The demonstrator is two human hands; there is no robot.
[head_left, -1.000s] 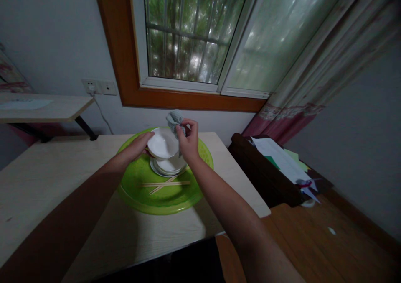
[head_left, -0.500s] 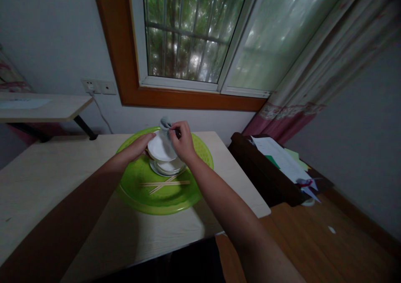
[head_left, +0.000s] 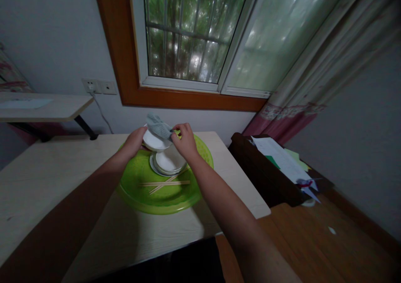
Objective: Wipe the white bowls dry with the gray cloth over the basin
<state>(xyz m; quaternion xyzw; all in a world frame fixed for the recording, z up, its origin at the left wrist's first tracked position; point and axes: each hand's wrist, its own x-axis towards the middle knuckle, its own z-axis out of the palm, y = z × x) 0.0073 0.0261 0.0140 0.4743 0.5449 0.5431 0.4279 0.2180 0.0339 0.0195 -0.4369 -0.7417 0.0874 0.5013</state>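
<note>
The cloth (head_left: 159, 127) had swung left in the last second, from clear of the bowl's (head_left: 154, 144) right rim to spread over its far part, and the bowl had shifted a little left and far, baring more of the stack (head_left: 171, 159) of white dishes below. That put cloth and bowl together, which looked like wiping, though how firmly they pressed could not be told. The bowl was held up above the left far part of the stack, its inside partly hidden. The left hand (head_left: 136, 141) had it by the left rim, thumb on top, the other fingers mostly out of sight beneath. The right hand (head_left: 184, 141) had its fingers closed in a pinch on the cloth's right end. The stack stood on a round green tray (head_left: 163, 204), with chopsticks (head_left: 177, 183) lying crossed on its near side. The pale worktop (head_left: 234, 182) carried the tray near its right end and, at the far left, a raised shelf (head_left: 40, 115) with a paper (head_left: 25, 103) on it. Beyond were wall sockets (head_left: 108, 87) and a barred window (head_left: 194, 36); to the right hung a curtain (head_left: 272, 111), with loose papers (head_left: 282, 159) on dark furniture (head_left: 260, 170) above a wooden floor (head_left: 354, 249).
</note>
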